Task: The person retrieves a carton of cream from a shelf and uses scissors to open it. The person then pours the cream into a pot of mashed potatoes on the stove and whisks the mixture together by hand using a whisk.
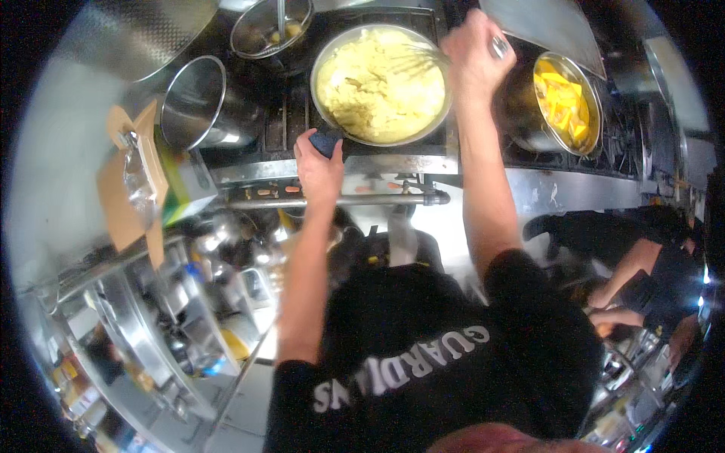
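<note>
A wide metal pan (396, 142) sits on the stove grates, filled with lumpy pale yellow mash (374, 90). My right hand (478, 59) is closed around the handle of a wire whisk (422, 59), whose blurred wires rest in the mash at the pan's right side. At the near left rim, my left hand (318, 164) grips a dark pad (325, 142), perhaps a folded cloth. Whether the pad covers a pan handle cannot be made out.
Right of the pan stands a pot of orange-yellow chunks (563, 107). To the left are a tall metal pot (192, 102), a pot with a utensil (272, 31) and an opened cardboard box (127, 187). A metal rail (385, 200) runs along the stove front. A co-worker (628, 272) is at right.
</note>
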`<state>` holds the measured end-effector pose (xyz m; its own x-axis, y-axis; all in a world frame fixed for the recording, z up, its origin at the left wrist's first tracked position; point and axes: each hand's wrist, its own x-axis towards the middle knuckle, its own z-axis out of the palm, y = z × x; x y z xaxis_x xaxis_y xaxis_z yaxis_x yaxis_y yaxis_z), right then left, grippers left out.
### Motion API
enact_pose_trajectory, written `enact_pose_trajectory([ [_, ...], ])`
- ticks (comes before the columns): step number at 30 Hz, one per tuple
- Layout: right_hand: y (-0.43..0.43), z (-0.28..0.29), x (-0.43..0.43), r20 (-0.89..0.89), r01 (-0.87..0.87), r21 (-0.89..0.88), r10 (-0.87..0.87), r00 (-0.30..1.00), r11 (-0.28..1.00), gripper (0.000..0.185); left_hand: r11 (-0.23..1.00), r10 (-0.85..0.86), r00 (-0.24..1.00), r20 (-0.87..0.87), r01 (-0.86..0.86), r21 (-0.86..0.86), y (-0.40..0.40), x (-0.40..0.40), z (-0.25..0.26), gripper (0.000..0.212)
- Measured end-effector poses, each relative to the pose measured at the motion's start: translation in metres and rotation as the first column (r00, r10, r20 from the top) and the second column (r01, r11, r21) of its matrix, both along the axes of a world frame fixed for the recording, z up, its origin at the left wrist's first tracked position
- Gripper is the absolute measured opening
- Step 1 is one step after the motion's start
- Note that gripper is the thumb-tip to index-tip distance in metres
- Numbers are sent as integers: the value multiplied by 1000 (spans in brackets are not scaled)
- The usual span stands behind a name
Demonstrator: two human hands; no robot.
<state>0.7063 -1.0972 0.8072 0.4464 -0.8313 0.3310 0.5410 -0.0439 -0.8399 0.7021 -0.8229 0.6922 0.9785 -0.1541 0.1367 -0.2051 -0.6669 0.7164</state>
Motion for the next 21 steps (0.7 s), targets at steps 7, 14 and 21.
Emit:
enact_pose_trajectory([
  [7,-28,-55,19,-101,18,176,0,995,984,38,998,-57,998,25,57,16,8,26,0,50],
  [14,-48,-120,31,-189,136,94,-117,975,986,37,994,-85,996,10,85,62,2,33,7,50],
  [21,-43,-32,64,-191,-71,-5,69,979,997,44,989,-95,994,-51,100,105,13,42,2,50],
])
